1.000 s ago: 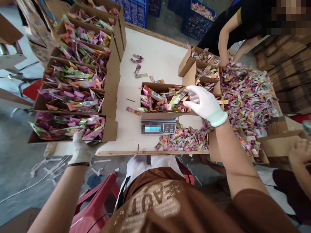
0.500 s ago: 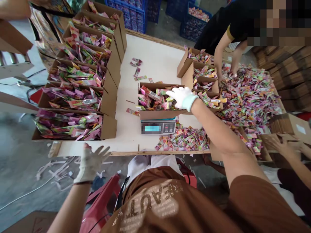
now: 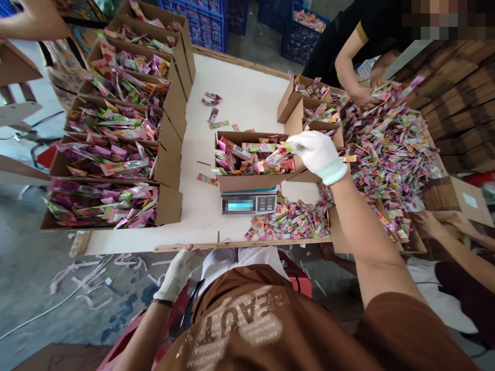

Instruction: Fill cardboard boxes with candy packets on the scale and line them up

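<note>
My right hand (image 3: 319,154), in a white glove, is closed over the right end of a cardboard box (image 3: 247,182). A small green-and-yellow snack packet (image 3: 289,146) is pinched at its fingertips. Colourful packets (image 3: 247,154) fill this box, which rests on a digital scale (image 3: 249,204); the readout is blurred out. My left hand (image 3: 180,273), gloved with bare fingertips, is low by the table's front edge. Its fingers are loosely stretched and I see nothing in them.
Filled boxes (image 3: 170,203) stand in a row at left. Loose packets (image 3: 301,219) lie beside the scale, and a large heap (image 3: 386,149) covers the right side. A co-worker's hands (image 3: 363,98) are in that heap; another person's hands (image 3: 429,224) touch cardboard at right.
My right hand has moved right from above the box's packets to its right end, now pinching a packet. My left hand has moved right along the table edge. The co-worker has lifted packets.
</note>
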Action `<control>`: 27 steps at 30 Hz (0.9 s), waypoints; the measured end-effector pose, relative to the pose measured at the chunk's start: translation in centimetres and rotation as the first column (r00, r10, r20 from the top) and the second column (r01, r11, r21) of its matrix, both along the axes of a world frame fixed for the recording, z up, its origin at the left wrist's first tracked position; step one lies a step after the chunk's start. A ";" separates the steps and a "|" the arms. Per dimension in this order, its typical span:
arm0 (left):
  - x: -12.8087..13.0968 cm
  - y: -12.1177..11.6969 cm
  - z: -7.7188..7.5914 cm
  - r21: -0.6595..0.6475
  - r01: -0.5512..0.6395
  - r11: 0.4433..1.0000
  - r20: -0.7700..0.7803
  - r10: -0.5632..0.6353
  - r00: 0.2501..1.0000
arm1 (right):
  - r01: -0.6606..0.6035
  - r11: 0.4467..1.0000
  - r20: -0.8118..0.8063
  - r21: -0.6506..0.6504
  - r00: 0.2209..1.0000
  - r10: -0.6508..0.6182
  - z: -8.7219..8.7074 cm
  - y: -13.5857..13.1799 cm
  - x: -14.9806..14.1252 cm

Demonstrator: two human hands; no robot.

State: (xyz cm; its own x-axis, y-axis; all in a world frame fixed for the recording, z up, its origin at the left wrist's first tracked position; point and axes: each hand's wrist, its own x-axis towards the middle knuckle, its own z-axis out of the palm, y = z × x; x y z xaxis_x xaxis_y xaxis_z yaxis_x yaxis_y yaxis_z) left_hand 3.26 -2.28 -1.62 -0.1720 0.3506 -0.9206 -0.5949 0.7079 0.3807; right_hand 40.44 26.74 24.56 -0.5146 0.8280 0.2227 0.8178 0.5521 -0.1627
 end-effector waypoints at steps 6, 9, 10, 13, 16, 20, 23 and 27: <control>-1.4 0.3 -1.0 0.037 0.024 0.999 -0.023 -0.023 0.999 | 0.232 0.969 -0.132 0.086 0.966 -0.220 3.1 -6.6 6.6; -3.5 0.1 -1.3 0.032 0.042 0.999 -0.082 -0.039 0.996 | 0.382 0.924 -0.050 -0.014 0.923 -0.382 1.4 -9.6 11.3; -4.2 0.1 -1.3 0.025 0.050 0.998 -0.101 -0.047 0.994 | 0.425 0.904 -0.011 -0.051 0.905 -0.426 0.4 -10.3 12.8; -5.9 0.5 -1.2 0.005 0.072 0.997 -0.134 -0.071 0.988 | 0.514 0.850 0.111 -0.116 0.857 -0.503 -2.8 -11.4 15.9; -6.2 1.4 -0.8 0.042 0.099 0.994 -0.153 -0.092 0.984 | 0.515 0.853 0.078 -0.085 0.857 -0.510 -4.1 -11.2 16.0; -4.5 2.4 0.1 0.132 0.159 0.978 -0.115 -0.144 0.983 | 0.449 0.893 -0.079 -0.018 0.890 -0.449 -2.5 -9.2 11.7; -2.9 2.5 1.2 0.166 0.186 0.968 -0.052 -0.179 0.982 | 0.323 0.945 -0.130 0.053 0.940 -0.314 -0.7 -6.7 7.0; -1.8 1.7 2.2 0.169 0.155 0.973 -0.013 -0.155 0.988 | 0.138 0.988 -0.068 0.066 0.989 -0.134 0.4 -2.9 0.5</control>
